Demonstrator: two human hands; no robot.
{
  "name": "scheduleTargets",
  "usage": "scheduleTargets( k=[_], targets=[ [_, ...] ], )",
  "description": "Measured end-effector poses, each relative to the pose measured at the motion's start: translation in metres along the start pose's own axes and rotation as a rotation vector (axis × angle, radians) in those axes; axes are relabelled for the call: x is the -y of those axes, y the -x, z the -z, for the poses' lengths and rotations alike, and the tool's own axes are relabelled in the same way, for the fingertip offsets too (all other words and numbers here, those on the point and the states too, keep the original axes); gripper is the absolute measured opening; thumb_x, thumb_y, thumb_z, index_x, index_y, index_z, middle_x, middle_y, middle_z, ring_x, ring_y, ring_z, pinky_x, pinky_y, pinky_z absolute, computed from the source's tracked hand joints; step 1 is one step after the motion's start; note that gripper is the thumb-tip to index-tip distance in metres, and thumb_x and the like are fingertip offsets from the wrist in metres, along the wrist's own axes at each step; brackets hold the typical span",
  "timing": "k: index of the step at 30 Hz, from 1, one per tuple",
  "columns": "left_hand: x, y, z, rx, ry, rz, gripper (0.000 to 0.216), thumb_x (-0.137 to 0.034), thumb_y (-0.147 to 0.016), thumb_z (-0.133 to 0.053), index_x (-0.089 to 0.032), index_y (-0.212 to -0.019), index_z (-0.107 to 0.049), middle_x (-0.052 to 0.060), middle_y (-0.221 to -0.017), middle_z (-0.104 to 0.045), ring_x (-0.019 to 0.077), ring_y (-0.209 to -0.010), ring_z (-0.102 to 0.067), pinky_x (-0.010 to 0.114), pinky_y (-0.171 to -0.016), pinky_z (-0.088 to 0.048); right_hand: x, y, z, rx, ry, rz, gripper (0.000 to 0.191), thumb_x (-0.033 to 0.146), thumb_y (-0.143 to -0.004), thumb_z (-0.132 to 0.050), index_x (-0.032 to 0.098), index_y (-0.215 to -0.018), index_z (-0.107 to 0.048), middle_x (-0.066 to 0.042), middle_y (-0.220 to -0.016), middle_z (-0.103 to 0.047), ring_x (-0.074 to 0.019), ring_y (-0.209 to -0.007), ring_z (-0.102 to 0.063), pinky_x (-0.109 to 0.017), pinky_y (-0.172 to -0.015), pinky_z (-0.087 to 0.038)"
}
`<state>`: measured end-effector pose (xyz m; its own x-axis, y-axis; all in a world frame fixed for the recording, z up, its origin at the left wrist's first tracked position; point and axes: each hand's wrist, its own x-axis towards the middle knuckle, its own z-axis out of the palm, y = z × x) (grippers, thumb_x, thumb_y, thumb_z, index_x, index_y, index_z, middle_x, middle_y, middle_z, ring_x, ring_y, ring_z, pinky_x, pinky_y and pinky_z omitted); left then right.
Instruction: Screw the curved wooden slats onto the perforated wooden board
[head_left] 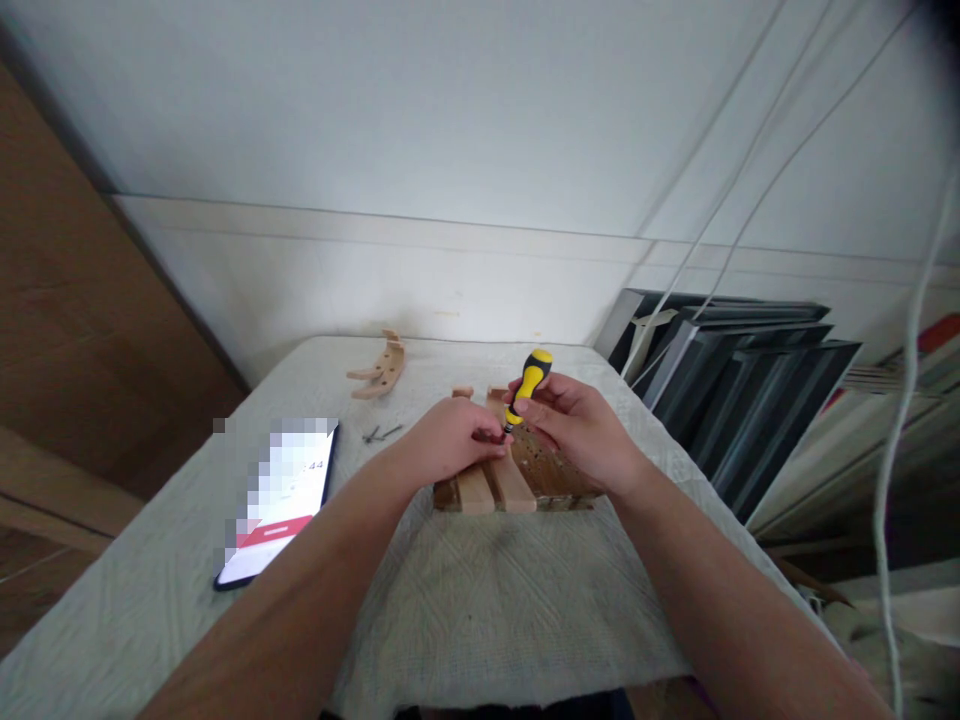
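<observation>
My right hand is closed round a yellow and black screwdriver, which leans with its handle up and its tip down. Beneath the tip lies a pale wooden piece, beside a second similar wooden strip. Both rest on a darker brown wooden block with several small holes in it. Fingers curled together at the screwdriver's tip, my left hand lies over the pale pieces. Whatever those fingers pinch is hidden.
Farther back on the cloth-covered table stands another pale wooden piece with curved arms. Several screws lie left of my left hand. A phone is at the left. Dark panels and white cables are at the right.
</observation>
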<state>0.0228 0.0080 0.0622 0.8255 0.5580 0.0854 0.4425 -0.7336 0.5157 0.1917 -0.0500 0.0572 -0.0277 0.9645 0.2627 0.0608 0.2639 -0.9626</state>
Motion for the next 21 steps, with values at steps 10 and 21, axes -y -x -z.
scheduleTargets(
  k=[10,21],
  targets=[
    [-0.001,0.002,0.001,-0.003,0.008,-0.023,0.016,-0.022,-0.083,-0.060,-0.015,-0.073,-0.071,-0.001,-0.064,-0.065,0.0107,-0.060,-0.052,0.022,-0.058,-0.031,-0.001,-0.001,-0.006,-0.055,-0.006,0.017,0.021,0.037,-0.078,-0.066,0.021,-0.091,-0.061,-0.003,-0.088,-0.066,-0.0164,-0.075,-0.058,-0.031,-0.064,-0.044],
    [-0.001,0.001,0.001,-0.001,0.003,-0.016,0.015,-0.022,-0.082,-0.061,-0.015,-0.074,-0.071,-0.001,-0.066,-0.067,0.0104,-0.060,-0.051,0.022,-0.057,-0.030,-0.007,-0.001,-0.009,-0.101,0.042,0.086,0.020,0.034,-0.078,-0.067,0.022,-0.090,-0.058,0.000,-0.082,-0.058,-0.0150,-0.075,-0.054,-0.032,-0.071,-0.044]
  ],
)
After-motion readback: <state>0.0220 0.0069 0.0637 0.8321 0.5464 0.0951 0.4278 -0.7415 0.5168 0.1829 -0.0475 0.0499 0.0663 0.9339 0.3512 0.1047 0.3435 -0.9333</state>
